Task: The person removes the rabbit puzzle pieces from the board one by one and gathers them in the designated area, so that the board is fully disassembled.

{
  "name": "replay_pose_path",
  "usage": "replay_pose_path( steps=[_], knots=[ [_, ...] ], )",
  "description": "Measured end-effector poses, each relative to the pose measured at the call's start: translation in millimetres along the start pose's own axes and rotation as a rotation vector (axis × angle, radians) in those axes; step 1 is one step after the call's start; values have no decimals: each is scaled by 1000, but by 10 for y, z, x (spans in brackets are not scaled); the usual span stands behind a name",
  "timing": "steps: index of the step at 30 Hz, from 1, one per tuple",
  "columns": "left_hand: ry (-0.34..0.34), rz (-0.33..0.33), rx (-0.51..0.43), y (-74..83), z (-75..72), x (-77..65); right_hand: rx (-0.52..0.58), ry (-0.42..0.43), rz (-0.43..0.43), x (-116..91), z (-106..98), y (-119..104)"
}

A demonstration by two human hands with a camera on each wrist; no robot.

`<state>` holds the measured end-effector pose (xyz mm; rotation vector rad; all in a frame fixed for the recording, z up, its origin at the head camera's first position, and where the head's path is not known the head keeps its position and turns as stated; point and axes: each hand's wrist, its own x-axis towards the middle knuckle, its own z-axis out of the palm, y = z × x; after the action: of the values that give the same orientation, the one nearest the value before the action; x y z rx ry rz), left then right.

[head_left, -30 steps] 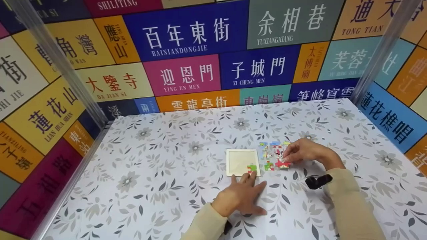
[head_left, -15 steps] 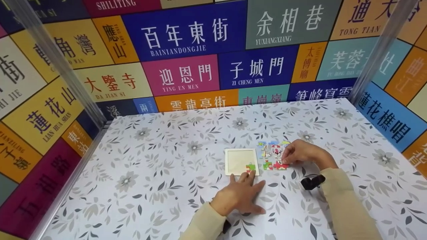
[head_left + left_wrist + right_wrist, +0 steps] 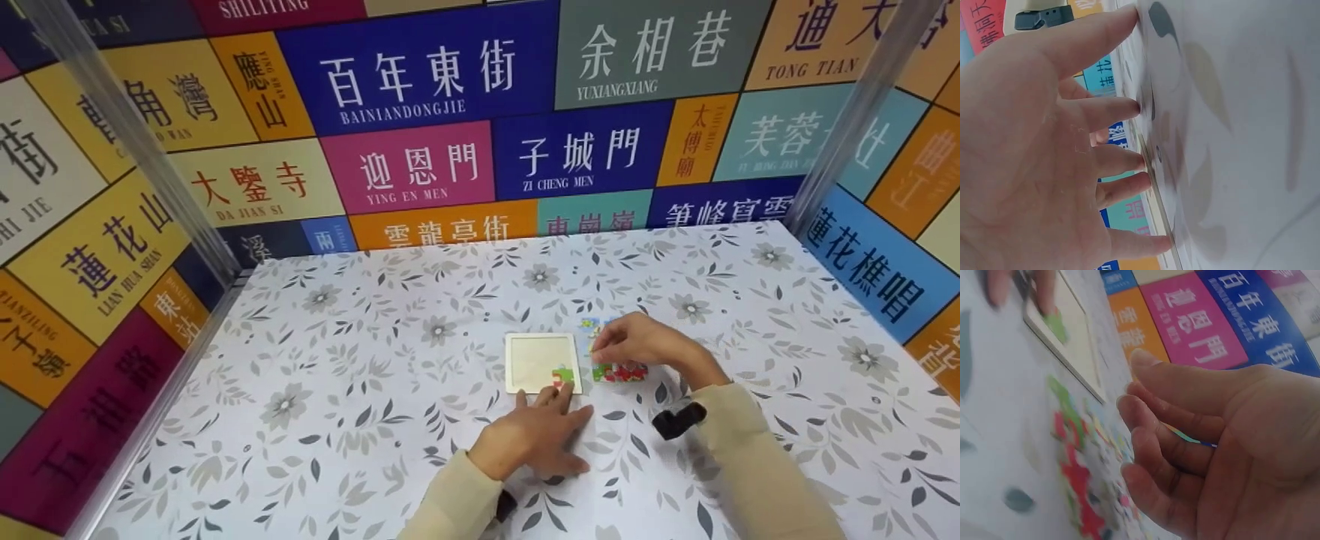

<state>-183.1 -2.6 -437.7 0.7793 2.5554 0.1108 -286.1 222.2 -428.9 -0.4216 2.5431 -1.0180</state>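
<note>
My left hand [image 3: 531,435] has its fingers spread, with fingertips at the near edge of a square cream puzzle tray [image 3: 511,367]. In the left wrist view, the fingers [image 3: 1123,183] look straight and meet the tray's thin edge. A green-and-red jigsaw piece [image 3: 562,374] lies in the tray's lower right corner. Just right of the tray is a cluster of colourful jigsaw pieces [image 3: 622,373]. My right hand [image 3: 646,341] hovers over that cluster and hides part of it. Its fingers are loosely bent, thumb and fingertips apart, with nothing seen between them in the right wrist view [image 3: 1179,433].
The table [image 3: 360,420] has a white cloth printed with grey leaves and flowers. Colourful sign-covered walls [image 3: 420,165] stand behind it and at both sides. Clear upright posts [image 3: 161,157] mark the far corners. Each wrist wears a black device [image 3: 679,420].
My right hand has moved left from the cluster's right side to above it, nearer the tray, after touching the red pieces. The left hand and the tray stay put.
</note>
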Motion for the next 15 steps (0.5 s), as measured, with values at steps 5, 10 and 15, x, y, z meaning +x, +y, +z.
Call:
replay_pose_path(
  steps=[5, 10, 15],
  knots=[
    [32, 23, 3, -41, -38, -41, 5, 15, 28, 56, 140, -32],
    [77, 15, 3, -183, -139, -129, 38, 62, 40, 91, 225, -59],
    [75, 5, -124, -457, -235, -228, 38, 58, 20, 137, 335, -95]
  ],
)
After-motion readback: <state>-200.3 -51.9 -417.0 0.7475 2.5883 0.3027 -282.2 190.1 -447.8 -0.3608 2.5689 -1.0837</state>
